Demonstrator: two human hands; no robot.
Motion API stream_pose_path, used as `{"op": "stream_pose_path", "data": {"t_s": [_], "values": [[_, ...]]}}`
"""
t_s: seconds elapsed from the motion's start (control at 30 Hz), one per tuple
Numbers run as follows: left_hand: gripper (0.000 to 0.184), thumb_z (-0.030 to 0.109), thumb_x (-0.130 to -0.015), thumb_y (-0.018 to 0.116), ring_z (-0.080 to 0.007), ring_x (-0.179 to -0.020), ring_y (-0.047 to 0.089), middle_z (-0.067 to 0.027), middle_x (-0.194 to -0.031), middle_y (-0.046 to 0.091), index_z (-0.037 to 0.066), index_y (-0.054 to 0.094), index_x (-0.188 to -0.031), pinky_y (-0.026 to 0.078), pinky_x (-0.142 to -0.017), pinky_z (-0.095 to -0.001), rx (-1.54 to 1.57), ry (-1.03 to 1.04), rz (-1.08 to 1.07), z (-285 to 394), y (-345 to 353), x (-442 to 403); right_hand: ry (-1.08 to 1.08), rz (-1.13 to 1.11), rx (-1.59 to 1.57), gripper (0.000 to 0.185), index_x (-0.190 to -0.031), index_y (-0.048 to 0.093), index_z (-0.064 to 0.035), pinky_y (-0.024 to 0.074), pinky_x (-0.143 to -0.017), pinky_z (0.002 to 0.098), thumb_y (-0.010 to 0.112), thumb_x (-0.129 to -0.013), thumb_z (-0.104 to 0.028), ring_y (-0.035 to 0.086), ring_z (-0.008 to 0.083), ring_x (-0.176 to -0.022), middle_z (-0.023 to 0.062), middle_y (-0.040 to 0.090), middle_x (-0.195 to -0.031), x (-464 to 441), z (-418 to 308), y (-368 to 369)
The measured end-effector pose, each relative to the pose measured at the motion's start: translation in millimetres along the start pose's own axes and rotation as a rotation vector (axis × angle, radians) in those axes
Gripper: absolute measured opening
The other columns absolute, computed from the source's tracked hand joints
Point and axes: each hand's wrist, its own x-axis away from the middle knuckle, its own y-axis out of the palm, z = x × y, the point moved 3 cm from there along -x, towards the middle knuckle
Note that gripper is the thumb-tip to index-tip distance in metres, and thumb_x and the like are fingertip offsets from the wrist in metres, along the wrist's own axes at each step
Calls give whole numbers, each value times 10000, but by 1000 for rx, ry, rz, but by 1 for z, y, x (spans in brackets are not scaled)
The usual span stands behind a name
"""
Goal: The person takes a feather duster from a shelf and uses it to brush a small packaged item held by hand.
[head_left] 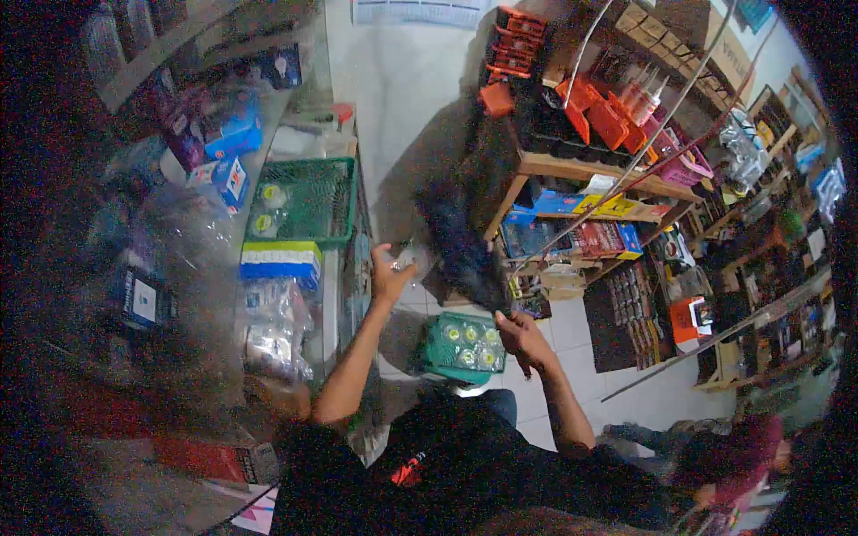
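My left hand is raised beside the counter, its fingers curled round a small clear plastic pack whose contents are blurred. On the other side, my right hand is closed at the lower corner of a dark, blurred shape that looks like a black plastic bag. Below and between my hands sits a green plastic basket. Several clear-wrapped round items with yellow-green labels lie in it. Another green basket rests on the counter at left, with two similar labelled items inside.
A blue, white and yellow box and clear plastic bags crowd the left counter. At right stands a wooden shelf bearing orange bins. Hanging cords cross that side. A person in a maroon top is at lower right.
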Motion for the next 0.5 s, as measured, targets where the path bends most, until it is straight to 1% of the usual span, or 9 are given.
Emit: {"op": "stream_pose_path", "data": {"t_s": [0.03, 0.1, 0.17, 0.23, 0.33, 0.37, 0.43, 0.47, 0.5], "values": [[771, 106, -675, 802, -269, -957, 632, -172, -1090, 617, 97, 328, -1282, 493, -819, -381, 31, -5, 4, -4, 0, -2, -39, 7, -33, 304, -727, 493, -133, 247, -452, 235, 605, -938, -321, 347, 47, -500, -79, 407, -604, -5, -8, 0], [768, 114, -678, 803, -269, -917, 623, -164, -1040, 619, 99, 323, -1277, 484, -823, -388, 165, 87, -16, -13, 1, -6, -255, 28, -27, 167, -1012, 604, -96, 361, -541, 226, 631, -921, -233, 469, 63, -623, -69, 510, -723, -29, -11, -11], [750, 130, -677, 808, -268, -908, 617, -151, -1021, 616, 93, 341, -1262, 478, -833, -392, 11, 161, 16, -3, -3, -5, -362, 94, -170, 247, -1155, 585, -93, 397, -577, 220, 607, -935, -203, 488, 63, -655, -70, 534, -788, -56, -30, -15], [711, 152, -672, 815, -273, -904, 611, -134, -996, 613, 84, 380, -1231, 472, -841, -396, -40, 189, 41, 2, -5, -5, -384, 9, -348, 279, -1214, 554, -101, 413, -586, 221, 580, -950, -189, 487, 57, -656, -73, 531, -809, -58, -77, -19], [645, 161, -661, 822, -261, -903, 616, -119, -972, 618, 78, 445, -1178, 475, -836, -382, 49, 94, 21, -20, -3, -18, -489, 226, -221, 244, -1186, 536, -108, 423, -554, 221, 563, -962, -200, 479, 58, -643, -66, 505, -778, -118, -102, -62], [620, 162, -658, 824, -254, -903, 619, -114, -965, 622, 76, 468, -1158, 477, -834, -376, 95, 52, 15, -22, -3, -19, -511, 252, -223, 274, -1204, 514, -103, 430, -559, 223, 575, -955, -197, 489, 63, -655, -54, 519, -803, -141, -114, -76], [610, 163, -656, 825, -242, -895, 628, -108, -944, 641, 76, 478, -1149, 481, -827, -367, -79, -14, 15, 8, -6, -8, -526, 294, -280, 386, -1277, 456, -86, 445, -575, 230, 604, -936, -192, 517, 75, -690, -24, 554, -864, -177, -145, -97], [562, 152, -673, 815, -238, -875, 641, -104, -896, 669, 74, 493, -1128, 499, -789, -362, -7, 17, -18, -37, -4, -25, -540, 23, -382, 634, -1427, 298, -51, 467, -597, 241, 641, -910, -184, 562, 109, -755, 17, 589, -966, -212, -146, -124], [548, 144, -679, 811, -238, -869, 643, -102, -882, 674, 74, 497, -1123, 502, -776, -357, -56, 88, -18, -32, -4, -24, -544, 105, -394, 660, -1438, 276, -49, 473, -601, 246, 644, -908, -186, 566, 116, -759, 24, 591, -973, -227, -157, -132]]}}
